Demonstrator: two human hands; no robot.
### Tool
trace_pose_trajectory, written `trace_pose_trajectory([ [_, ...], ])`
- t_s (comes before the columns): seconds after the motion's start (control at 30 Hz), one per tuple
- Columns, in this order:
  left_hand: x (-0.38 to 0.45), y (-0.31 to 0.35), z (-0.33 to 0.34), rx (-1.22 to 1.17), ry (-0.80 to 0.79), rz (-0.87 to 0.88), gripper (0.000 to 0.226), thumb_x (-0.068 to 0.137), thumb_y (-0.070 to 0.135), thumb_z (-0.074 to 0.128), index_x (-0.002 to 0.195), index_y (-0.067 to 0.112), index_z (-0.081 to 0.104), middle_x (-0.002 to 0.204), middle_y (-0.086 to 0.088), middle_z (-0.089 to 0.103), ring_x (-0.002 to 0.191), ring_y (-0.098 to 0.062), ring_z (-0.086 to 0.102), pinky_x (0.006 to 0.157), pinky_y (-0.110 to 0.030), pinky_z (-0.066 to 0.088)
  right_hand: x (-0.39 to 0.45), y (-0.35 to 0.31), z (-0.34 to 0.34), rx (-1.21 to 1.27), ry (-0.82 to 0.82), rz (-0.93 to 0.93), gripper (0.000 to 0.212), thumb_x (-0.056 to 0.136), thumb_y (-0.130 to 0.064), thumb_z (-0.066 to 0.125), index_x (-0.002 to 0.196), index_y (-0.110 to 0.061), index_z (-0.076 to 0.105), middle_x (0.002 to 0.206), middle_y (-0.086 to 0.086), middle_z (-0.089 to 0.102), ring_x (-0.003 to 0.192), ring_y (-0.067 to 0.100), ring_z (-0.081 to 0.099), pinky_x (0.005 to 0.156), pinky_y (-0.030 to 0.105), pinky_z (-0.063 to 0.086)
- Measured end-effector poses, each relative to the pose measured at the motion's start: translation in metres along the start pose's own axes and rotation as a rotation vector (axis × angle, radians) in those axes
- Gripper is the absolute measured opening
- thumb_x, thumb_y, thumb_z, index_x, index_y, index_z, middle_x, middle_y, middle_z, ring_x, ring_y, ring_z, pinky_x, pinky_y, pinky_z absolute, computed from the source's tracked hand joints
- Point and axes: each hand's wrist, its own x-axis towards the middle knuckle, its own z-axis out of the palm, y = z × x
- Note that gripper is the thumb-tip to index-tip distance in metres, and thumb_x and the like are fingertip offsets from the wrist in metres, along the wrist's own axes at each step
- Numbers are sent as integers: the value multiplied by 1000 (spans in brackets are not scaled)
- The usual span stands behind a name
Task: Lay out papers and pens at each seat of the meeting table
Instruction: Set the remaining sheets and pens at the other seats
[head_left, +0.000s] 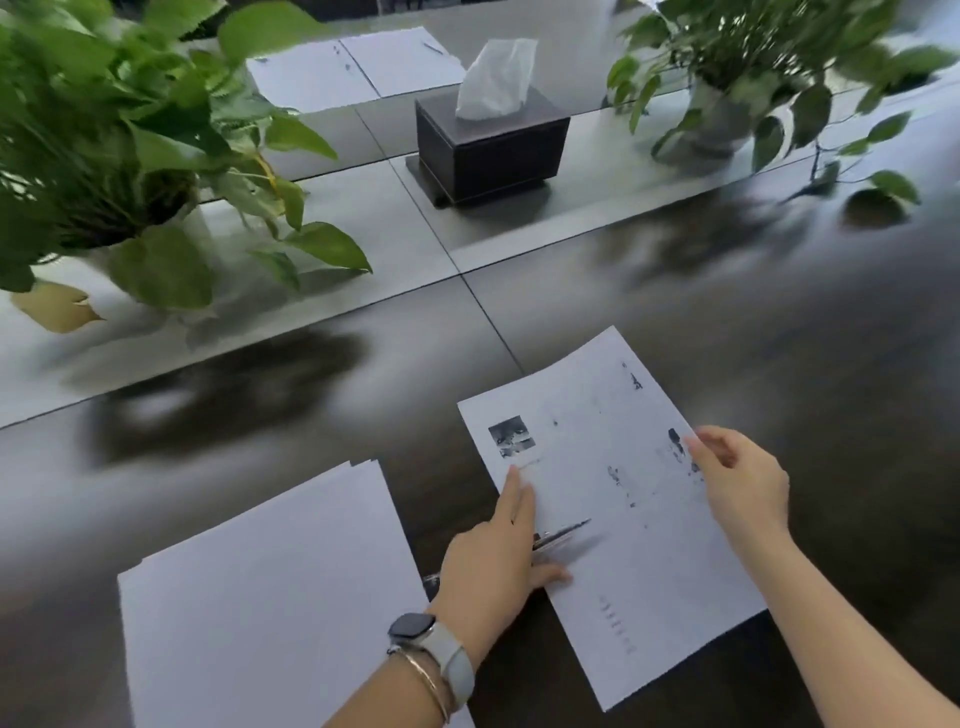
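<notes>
At the near edge of the dark glossy meeting table (779, 322), a white printed sheet of paper (613, 514) is pinched at its right edge by the right hand (740, 480), while its left edge is pressed by the left hand (496, 564), in which a slim silver pen (563, 532) is also gripped. Just left of it a stack of blank white sheets (270, 597) is laid; farther off, a dark brown tissue box (491, 143) is flanked by two leafy green potted plants (119, 140), and more white papers (353, 70) are set across the table.
</notes>
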Motion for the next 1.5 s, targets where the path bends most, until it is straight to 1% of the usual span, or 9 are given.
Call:
trace_pose_trajectory([
  [0.1,31,16,-6,30,4,-12,89,86,59,48,150,17,3,159,3,-18,101,-28,60,69,-32,40,16,4,7,-274,80,-186,39,87,-34,59,121,-14,60,123,10,63,113,31,54,97,55,41],
  [0.23,66,36,-14,37,-9,-12,92,86,59,48,151,16,0,158,2,-20,103,-29,60,67,-31,38,17,18,26,-451,9,-364,45,90,-43,52,128,-20,56,141,11,49,131,34,41,107,56,25],
  [0.43,87,61,-11,37,-26,-6,95,87,60,46,150,13,-6,157,0,-23,98,-28,60,58,-33,34,25,38,21,-620,-258,-255,69,84,-63,5,147,-38,0,160,-3,-4,147,17,-8,116,45,-5],
  [0.63,88,63,-11,44,-43,-4,95,87,60,46,150,13,-8,157,-1,-25,89,-26,59,44,-28,24,20,43,22,-619,-228,-250,67,83,-61,7,146,-39,-3,160,-2,-3,147,19,-8,117,46,-4],
  [0.9,64,53,-15,-95,40,19,82,90,52,48,150,15,7,159,4,-15,103,-25,61,70,-33,46,9,43,24,-555,-99,-362,71,79,-69,4,143,-39,-1,160,2,2,145,20,-10,111,37,-17],
  [1.03,28,32,-15,-351,170,-27,49,95,34,47,142,27,34,155,10,19,112,-15,57,93,-31,49,-32,23,31,-399,-123,-333,69,87,-61,24,147,-28,19,158,2,16,146,18,1,114,37,-5],
  [1.13,-1,10,-16,-604,211,-154,26,97,34,43,118,26,56,110,9,56,94,-9,56,82,-23,46,-80,0,43,-262,-197,-265,55,90,-45,45,141,-24,37,152,1,32,142,18,23,116,36,15],
  [1.33,-71,-52,-9,-878,395,-357,18,97,36,41,97,24,54,90,9,61,73,0,53,61,-5,35,-178,-29,77,-67,-392,-249,37,87,-27,61,123,-24,56,122,-7,56,112,3,44,94,17,35],
  [1.5,-142,-119,13,-936,616,-479,38,96,29,46,71,0,53,59,-2,43,53,-14,38,47,-19,32,-235,-38,97,-84,-447,-127,40,85,-30,64,123,-21,56,115,-7,52,113,14,47,91,23,38],
])
